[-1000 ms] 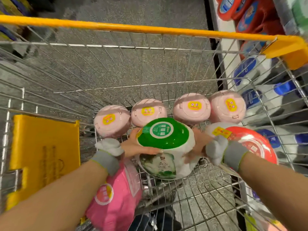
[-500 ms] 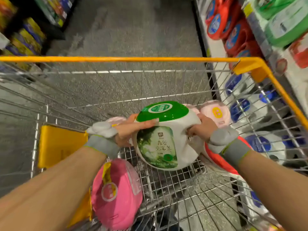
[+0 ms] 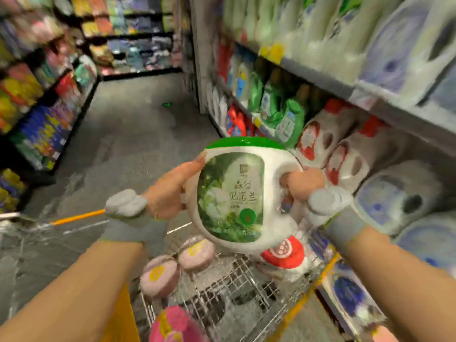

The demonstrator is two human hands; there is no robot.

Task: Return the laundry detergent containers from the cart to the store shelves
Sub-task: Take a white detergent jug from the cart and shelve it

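I hold the green-lid tub (image 3: 237, 193) up above the cart (image 3: 222, 292). My left hand (image 3: 172, 191) presses its side flat; my right hand (image 3: 302, 185) fingers curl into its handle. It looks heavy, hard and smooth. It stands up, lid on top, label facing me. The shelves (image 3: 320, 72) are beyond.

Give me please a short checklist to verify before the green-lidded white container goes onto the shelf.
1. Right hand grips the handle of the white detergent container with green lid: ok.
2. Left hand supports its other side: ok.
3. Container lifted above the wire shopping cart: ok.
4. Green lid closed: ok.
5. Free gap on the store shelves at right: cannot tell, image blurred.
6. Matching product row located: cannot tell.
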